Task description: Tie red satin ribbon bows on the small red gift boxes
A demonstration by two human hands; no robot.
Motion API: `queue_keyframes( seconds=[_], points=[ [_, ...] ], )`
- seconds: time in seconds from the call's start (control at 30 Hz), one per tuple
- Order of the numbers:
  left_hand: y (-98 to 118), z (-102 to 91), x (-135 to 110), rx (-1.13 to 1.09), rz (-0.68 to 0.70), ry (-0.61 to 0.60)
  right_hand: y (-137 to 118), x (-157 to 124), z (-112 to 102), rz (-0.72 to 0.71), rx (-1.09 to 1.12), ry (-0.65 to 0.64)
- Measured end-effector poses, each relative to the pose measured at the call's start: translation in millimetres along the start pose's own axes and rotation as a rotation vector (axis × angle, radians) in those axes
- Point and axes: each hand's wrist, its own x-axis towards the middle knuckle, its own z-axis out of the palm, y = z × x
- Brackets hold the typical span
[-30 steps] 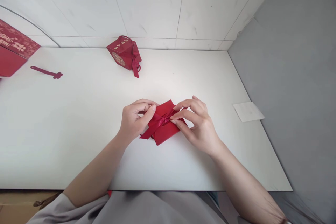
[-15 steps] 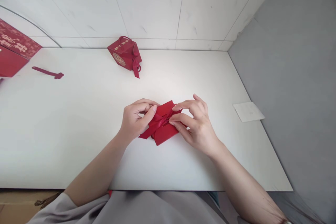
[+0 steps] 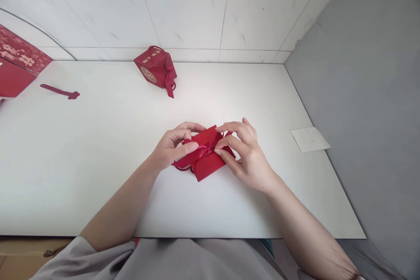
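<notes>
A flat red paper box [image 3: 206, 166] lies on the white table [image 3: 98, 175] in front of me, with a red ribbon [image 3: 197, 154] tied across it. My left hand [image 3: 170, 148] pinches the ribbon's left part between thumb and fingers. On the other side my right hand [image 3: 244, 151] pinches the ribbon's right part near the knot, its fingers curled over the box's right end. The box's far edge is partly hidden by both hands.
A folded-up red gift box [image 3: 155, 69] with a ribbon stands at the back of the table near the tiled wall. A larger red box [image 3: 16, 65] and a red strip [image 3: 59, 92] lie at the far left. A white paper square [image 3: 310, 139] lies at the right edge beside a grey wall.
My left hand has shifted slightly right and its fingers have moved along the ribbon. The right hand's fingers have closed in toward the knot. The box stays in place.
</notes>
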Motion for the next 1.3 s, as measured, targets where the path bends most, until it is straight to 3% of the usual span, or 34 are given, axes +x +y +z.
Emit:
queue_keyframes(
  seconds=[0.37,0.6,0.97,1.07,1.17,1.3],
  points=[
    [8,10.0,-3,0.238,0.099,0.157,0,4,-2,-0.204,-0.15,0.014],
    [16,13.4,-7,0.261,0.018,0.131,3,2,-7,-0.217,-0.123,-0.016],
    [17,17.7,-9,0.269,0.012,0.16,5,3,-14,-0.268,-0.077,-0.083],
    [16,16.4,-9,0.27,0.007,0.164,10,1,-19,-0.18,0.037,-0.073],
    [16,15.3,-8,0.286,0.02,0.156,12,-1,-25,0.086,0.186,-0.032],
    [16,15.6,-8,0.316,0.052,0.166,9,1,-33,0.372,0.357,-0.213]
  ],
)
